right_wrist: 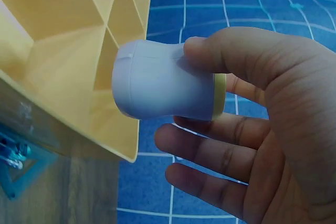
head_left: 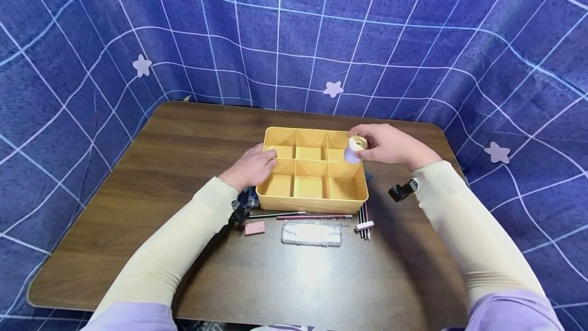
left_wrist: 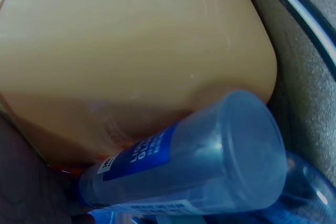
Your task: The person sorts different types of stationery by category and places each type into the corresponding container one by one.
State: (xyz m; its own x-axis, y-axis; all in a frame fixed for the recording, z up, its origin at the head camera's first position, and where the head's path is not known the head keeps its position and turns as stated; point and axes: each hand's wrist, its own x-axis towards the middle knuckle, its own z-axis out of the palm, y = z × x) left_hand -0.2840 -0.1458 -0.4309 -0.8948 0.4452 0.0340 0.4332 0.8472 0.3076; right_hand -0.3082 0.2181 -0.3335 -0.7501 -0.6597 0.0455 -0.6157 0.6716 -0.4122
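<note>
A yellow six-compartment box (head_left: 312,205) stands mid-table, its compartments bare inside. My left hand (head_left: 250,168) grips its left side, fingers bent over the rim. Above the box's right side, my right hand (head_left: 390,143) holds a lilac pencil sharpener (head_left: 351,156) with a pale yellow end that has a hole. In the right wrist view, thumb and fingers pinch the sharpener (right_wrist: 163,80) near its yellow end, while the other fingers stay loose. Below the left hand, a clear plastic tube (left_wrist: 210,156) with a blue label lies against the box's outer wall (left_wrist: 131,40).
Before the box lie pencils (head_left: 317,216), a clear ruler (head_left: 344,222), a transparent case (head_left: 311,233) and a pink eraser (head_left: 254,228). A white eraser (head_left: 364,226) lies across several pencils at right. Something teal (right_wrist: 26,163) sits by the box's right side.
</note>
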